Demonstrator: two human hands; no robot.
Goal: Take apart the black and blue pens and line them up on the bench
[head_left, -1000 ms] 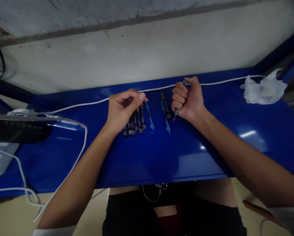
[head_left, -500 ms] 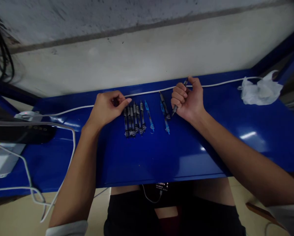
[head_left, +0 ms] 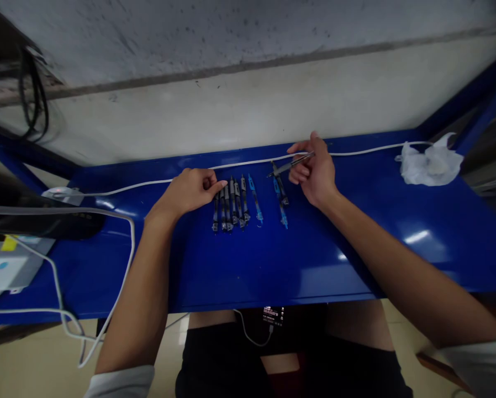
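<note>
Several dark pens (head_left: 233,204) lie side by side on the blue table, with a light blue pen (head_left: 255,199) at the right end of their row. Farther right, a second blue pen (head_left: 280,204) and a dark pen (head_left: 284,193) lie close together. My right hand (head_left: 314,168) holds a grey pen (head_left: 291,165) between its fingers, tilted across and above that pair. My left hand (head_left: 196,188) rests at the top left end of the row, its thumb and index finger curled near the pen tops; whether it grips one is hidden.
A white cable (head_left: 148,183) runs along the back of the blue table (head_left: 231,276). A crumpled white plastic bag (head_left: 430,163) sits at the right. Looped white cords, a black box (head_left: 66,221) and a white device (head_left: 14,265) are at the left.
The pen in my right hand has swung from steep to nearly level, its end now pointing left, and the fingers have loosened. The whole view has shifted slightly.
</note>
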